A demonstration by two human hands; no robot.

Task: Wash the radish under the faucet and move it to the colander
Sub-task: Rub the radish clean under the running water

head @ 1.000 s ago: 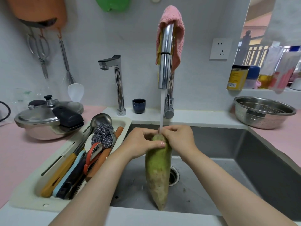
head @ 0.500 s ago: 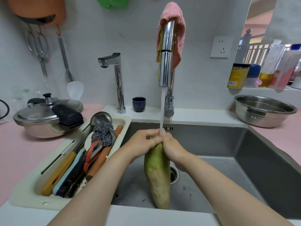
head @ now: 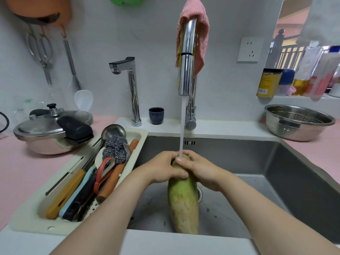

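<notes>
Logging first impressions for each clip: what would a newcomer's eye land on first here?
Both hands, left hand and right hand, clasp the top of a long green radish standing upright in the sink, water from the faucet hitting it. The steel colander waits on the counter at right.

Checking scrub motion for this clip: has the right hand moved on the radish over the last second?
Yes. The right hand has slid from the radish top, level with the left hand, down its right side, toward the sink drain.
</notes>
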